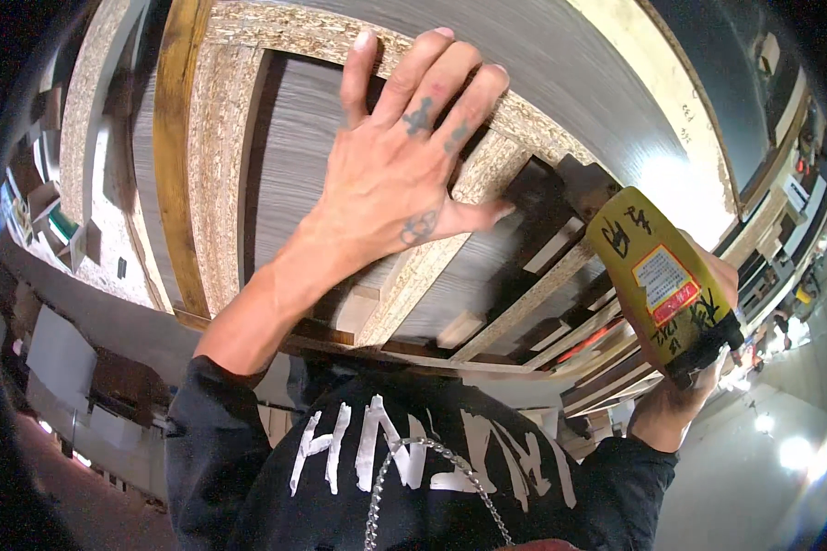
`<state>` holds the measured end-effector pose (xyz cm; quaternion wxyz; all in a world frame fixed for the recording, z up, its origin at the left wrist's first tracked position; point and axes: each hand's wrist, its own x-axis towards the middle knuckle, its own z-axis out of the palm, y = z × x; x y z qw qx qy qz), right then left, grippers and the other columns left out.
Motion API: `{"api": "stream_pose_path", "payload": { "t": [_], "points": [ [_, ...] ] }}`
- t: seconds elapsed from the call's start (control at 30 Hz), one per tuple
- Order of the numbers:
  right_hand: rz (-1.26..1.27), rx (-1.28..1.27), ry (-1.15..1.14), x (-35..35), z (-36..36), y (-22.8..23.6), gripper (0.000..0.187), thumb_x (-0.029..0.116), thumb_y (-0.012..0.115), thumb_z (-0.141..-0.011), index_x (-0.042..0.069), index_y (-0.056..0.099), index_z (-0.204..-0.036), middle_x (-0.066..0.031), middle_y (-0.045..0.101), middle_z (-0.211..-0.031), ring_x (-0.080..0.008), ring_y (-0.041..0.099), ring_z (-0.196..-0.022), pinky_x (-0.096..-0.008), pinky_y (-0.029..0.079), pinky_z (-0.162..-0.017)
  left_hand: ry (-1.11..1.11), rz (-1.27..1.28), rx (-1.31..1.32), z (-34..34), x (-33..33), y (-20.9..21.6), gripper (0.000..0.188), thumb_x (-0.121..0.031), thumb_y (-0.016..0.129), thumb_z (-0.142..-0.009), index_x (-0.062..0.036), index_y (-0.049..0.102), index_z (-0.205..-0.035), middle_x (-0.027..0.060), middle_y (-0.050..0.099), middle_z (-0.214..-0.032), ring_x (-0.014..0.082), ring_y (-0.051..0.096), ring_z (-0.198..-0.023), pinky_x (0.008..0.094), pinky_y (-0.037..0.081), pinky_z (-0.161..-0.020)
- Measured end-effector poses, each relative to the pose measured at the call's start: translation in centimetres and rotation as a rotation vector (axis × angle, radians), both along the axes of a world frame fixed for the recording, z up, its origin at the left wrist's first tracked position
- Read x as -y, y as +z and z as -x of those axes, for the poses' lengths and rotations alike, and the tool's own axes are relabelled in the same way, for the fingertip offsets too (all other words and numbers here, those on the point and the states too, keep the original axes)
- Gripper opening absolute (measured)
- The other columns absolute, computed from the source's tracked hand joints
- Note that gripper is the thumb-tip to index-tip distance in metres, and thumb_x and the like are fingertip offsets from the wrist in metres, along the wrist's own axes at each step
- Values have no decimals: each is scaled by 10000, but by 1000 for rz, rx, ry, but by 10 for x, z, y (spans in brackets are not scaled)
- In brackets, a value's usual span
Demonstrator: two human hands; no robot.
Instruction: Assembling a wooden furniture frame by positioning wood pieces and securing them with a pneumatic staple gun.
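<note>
My left hand (395, 156) lies spread over a wooden frame, palm down. Its fingers reach across a particleboard strip (547, 138), and the thumb points right. At the right, my right hand (721, 275) is wrapped round a yellow pneumatic nail gun (662, 275), mostly hidden behind the tool's body. The gun carries handwritten black marks, a red-and-white label and a black end cap. Its dark nose (583, 184) is at the strip, near a corner joint; whether it touches cannot be made out. Grey wood-grain panel (289, 138) shows inside the frame.
A brown wooden strip (179, 156) runs down the frame's left side beside a particleboard strip (216, 174). More slats (524, 303) cross the frame at a slant. A pale board edge (671, 92) curves along the upper right. Bright lamps (799, 455) shine at the lower right.
</note>
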<state>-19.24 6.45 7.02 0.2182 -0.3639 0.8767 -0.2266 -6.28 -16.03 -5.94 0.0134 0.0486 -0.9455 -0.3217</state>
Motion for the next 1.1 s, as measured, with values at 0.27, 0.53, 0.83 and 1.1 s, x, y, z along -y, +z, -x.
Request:
{"api": "stream_pose_path", "payload": {
  "t": [0.27, 0.53, 0.83, 1.1],
  "points": [
    [-93, 170, -47, -22, 2, -1, 471, 46, 812, -617, -69, 657, -1047, -208, 697, -984, -273, 699, -849, -330, 539, -788, -14, 119, 30, 3, -3, 2, 927, -669, 688, -638, -127, 453, -1352, 94, 440, -1336, 283, 308, -1376, 583, 43, -1140],
    [-167, 46, 33, -38, 3, -4, 479, 44, 824, -626, -60, 665, -1065, -176, 711, -952, -226, 715, -818, -280, 553, -741, -33, 186, 54, 5, -3, 4, 947, -691, 691, -643, -130, 432, -1360, 98, 426, -1343, 295, 305, -1371, 559, 20, -1147],
    [-67, 321, -305, 16, -10, -6, 276, 154, 792, -764, 20, 702, -987, -148, 722, -963, -180, 720, -834, -276, 572, -711, -9, 172, -15, 3, -4, -6, 928, -712, 644, -668, -109, 445, -1345, 107, 434, -1318, 293, 337, -1336, 557, 10, -1138],
    [-271, 435, -119, 30, -1, -3, 425, 74, 736, -760, -2, 629, -1164, -123, 709, -1006, -224, 707, -903, -337, 561, -810, 1, 162, -41, 6, -5, -6, 897, -690, 653, -652, -109, 492, -1316, 99, 476, -1275, 295, 400, -1286, 565, 12, -1130]
  ]
}}
